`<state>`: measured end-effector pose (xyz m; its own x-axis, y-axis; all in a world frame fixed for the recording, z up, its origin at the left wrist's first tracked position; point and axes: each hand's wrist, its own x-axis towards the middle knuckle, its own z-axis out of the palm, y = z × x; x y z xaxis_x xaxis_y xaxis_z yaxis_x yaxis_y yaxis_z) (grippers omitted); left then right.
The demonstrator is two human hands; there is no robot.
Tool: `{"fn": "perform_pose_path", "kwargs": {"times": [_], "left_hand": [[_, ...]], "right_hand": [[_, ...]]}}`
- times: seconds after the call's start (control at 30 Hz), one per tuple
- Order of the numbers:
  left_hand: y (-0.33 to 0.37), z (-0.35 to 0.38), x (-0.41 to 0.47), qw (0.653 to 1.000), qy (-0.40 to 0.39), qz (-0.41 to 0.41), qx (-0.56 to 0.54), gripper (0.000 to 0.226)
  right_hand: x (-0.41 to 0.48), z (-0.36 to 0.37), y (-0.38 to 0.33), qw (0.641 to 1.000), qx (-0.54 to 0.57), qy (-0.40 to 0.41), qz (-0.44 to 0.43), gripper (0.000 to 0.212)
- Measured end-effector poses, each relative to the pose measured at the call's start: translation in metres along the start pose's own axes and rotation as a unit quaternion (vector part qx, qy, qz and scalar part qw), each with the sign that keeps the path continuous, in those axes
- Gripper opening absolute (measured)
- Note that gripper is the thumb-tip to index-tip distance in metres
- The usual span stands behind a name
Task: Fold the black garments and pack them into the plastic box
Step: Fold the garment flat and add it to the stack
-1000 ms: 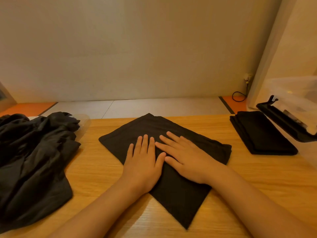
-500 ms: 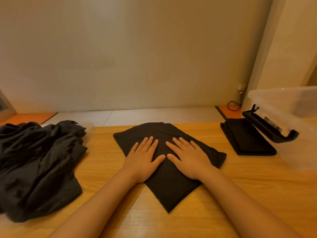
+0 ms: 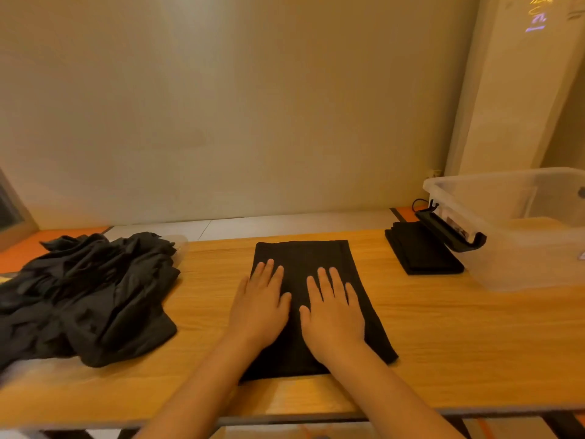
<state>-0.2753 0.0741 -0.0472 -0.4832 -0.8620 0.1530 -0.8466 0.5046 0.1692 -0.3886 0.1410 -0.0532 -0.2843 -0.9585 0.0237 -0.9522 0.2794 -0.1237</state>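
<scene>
Pale plain wall [image 3: 221, 106] fills the upper half of the view, and below it a wooden table [image 3: 459, 337] runs from side to side. Taking the table's middle as the dial's centre, a folded black garment [image 3: 300, 253] lies right there. It is a neat rectangle flat on the wood, with its long sides running from six towards twelve o'clock.

Both hands lie on it, palms down. The left hand [image 3: 259, 308] rests on the nine o'clock half, fingers straight and slightly spread, and its outer edge covers the cloth's left border. The right hand [image 3: 335, 315] rests on the three o'clock half, fingers likewise straight and flat. The thumbs point at each other with a narrow strip of cloth between them. Neither hand grips anything.

At nine o'clock, well apart from the folded piece, a loose pile of black garments [image 3: 88, 296] sits crumpled on the table. At two o'clock a small stack of folded black garments [image 3: 421, 253] lies flat, just beside the clear plastic box [image 3: 522, 258]. The box stands at three o'clock near the right edge, open at the top. A black clip [image 3: 449, 231] hangs on the box's wall facing the stack. What the box holds cannot be told through its cloudy walls. Beyond the twelve o'clock edge, a strip of white and orange floor [image 3: 285, 221] meets the wall.
</scene>
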Motion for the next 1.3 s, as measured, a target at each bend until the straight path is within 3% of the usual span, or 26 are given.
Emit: {"fn": "perform_pose_path", "kwargs": {"times": [0.17, 0.33, 0.73, 0.87, 1.0, 1.3], "left_hand": [[0.011, 0.020, -0.030, 0.998, -0.040, 0.011, -0.052, 0.052], [-0.006, 0.020, -0.041, 0.997, -0.071, 0.014, 0.001, 0.059], [-0.016, 0.010, -0.076, 0.996, -0.091, -0.016, -0.020, 0.059], [-0.007, 0.003, -0.070, 0.996, -0.071, -0.041, -0.045, 0.060], [-0.005, 0.003, -0.009, 0.999, -0.035, -0.002, -0.027, 0.058], [-0.020, 0.031, 0.045, 0.995, -0.095, 0.028, 0.011, 0.058]], "right_hand": [[0.000, 0.015, 0.006, 0.995, 0.021, -0.022, -0.099, 0.052], [0.000, 0.016, 0.023, 0.997, 0.023, -0.013, -0.070, 0.053], [-0.007, 0.006, 0.065, 0.999, 0.021, -0.032, -0.006, 0.054], [-0.002, -0.003, 0.056, 1.000, -0.010, 0.017, -0.022, 0.055], [0.028, -0.008, 0.022, 0.993, -0.006, 0.071, -0.094, 0.053], [0.084, 0.016, 0.020, 0.995, 0.008, -0.053, -0.084, 0.055]]}}
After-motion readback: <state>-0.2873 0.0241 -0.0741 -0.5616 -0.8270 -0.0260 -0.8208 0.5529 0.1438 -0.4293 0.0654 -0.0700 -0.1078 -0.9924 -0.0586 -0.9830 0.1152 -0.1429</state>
